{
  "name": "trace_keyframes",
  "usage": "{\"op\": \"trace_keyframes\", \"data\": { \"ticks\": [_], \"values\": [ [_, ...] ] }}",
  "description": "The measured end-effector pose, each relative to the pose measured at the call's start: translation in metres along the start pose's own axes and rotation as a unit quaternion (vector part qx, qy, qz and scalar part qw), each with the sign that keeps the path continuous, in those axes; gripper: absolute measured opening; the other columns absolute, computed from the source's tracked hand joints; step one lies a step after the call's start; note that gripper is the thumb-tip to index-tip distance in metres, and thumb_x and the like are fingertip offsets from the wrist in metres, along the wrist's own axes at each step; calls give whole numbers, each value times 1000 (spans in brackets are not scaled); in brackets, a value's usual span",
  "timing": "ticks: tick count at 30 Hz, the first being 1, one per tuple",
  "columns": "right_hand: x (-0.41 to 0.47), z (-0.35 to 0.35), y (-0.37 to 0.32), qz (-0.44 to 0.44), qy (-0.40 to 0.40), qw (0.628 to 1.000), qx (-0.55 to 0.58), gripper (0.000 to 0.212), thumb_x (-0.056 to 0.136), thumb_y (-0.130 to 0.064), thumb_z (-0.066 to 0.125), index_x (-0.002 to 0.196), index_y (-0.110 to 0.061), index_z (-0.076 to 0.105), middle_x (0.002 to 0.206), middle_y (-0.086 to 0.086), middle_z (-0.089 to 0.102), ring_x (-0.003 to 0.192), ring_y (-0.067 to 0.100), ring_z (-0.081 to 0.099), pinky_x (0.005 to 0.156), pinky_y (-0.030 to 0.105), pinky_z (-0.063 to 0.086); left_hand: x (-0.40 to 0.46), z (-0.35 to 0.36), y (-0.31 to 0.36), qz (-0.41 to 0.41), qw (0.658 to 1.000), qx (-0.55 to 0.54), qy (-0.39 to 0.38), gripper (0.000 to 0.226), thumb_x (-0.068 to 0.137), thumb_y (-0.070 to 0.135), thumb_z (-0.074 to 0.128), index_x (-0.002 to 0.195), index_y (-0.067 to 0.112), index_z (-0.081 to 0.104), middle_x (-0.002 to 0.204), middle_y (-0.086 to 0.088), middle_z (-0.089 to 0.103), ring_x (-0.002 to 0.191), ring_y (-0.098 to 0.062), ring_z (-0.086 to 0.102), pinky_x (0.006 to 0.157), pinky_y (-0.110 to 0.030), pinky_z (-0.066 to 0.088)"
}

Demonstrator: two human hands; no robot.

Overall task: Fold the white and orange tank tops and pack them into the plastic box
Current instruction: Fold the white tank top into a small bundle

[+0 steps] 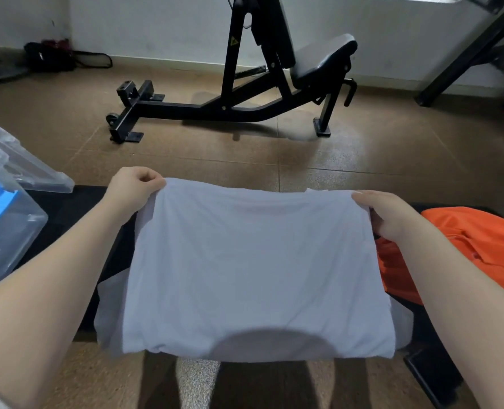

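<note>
Hands grip the far edge of the white cotton tank top (253, 270), one at each far corner. The left hand (132, 188) has its fingers curled over the far left corner, pinching the cloth; the right hand (389, 214) holds the far right corner with fingers curled round the fabric edge. The white top lies across a black padded bench (67, 214), already doubled over, with its near fold hanging just past the bench's near edge and a lower layer showing at both sides. Just to the right, touching the white top's right side, lies the crumpled orange tank top (463, 240) on the same bench. At the far left stands the clear plastic box (11, 214) with a blue handle, its clear lid (29, 166) leaning behind it. Farther off on the brown tiled floor (185, 154) stands a black exercise bench (244, 84).
</note>
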State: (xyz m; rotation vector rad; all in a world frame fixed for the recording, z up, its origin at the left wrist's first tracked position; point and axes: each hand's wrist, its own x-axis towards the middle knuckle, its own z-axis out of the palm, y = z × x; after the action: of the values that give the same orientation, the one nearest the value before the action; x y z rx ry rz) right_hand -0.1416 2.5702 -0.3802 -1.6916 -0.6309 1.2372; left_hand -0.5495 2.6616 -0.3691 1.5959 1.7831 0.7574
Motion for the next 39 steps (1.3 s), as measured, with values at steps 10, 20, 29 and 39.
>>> {"op": "trace_keyframes", "data": {
  "ticks": [10, 20, 29, 39],
  "values": [
    [-10, 50, 16, -208, 193, 837, -468, 45, 91, -17, 51, 132, 1, 45, 143, 23, 38, 133, 38, 32, 108, 41, 27, -26, 44, -9, 152, 941, 299, 34, 42, 92, 18, 50, 130, -1, 45, 140, -17, 42, 131, -34, 37, 105, -45, 33],
    [-96, 143, 106, -314, -112, 689, -643, 79, 81, -65, -7, 150, -26, 1, 159, 1, -6, 146, 21, -8, 116, 36, -4, -120, 74, -51, 200, 899, 366, -131, 88, 78, 65, -3, 149, 13, 2, 158, -5, -4, 146, -21, -1, 118, -34, 1],
    [-108, 72, 119, -261, 5, 747, -611, 67, 92, -50, 21, 145, -11, 29, 155, 16, 21, 143, 34, 20, 114, 43, 20, -169, 6, -91, 139, 978, 130, 83, 37, 98, 19, 31, 119, 3, 58, 123, -14, 59, 116, -32, 53, 96, -33, 37],
    [-197, 15, 177, -241, 177, 851, -432, 31, 86, -4, 50, 117, -5, 55, 121, 17, 55, 113, 35, 50, 95, 44, 40, -244, 4, -125, -63, 989, -70, 117, 28, 97, 22, 42, 119, 11, 56, 115, -13, 62, 95, -26, 60, 85, -36, 47]
  ]
}}
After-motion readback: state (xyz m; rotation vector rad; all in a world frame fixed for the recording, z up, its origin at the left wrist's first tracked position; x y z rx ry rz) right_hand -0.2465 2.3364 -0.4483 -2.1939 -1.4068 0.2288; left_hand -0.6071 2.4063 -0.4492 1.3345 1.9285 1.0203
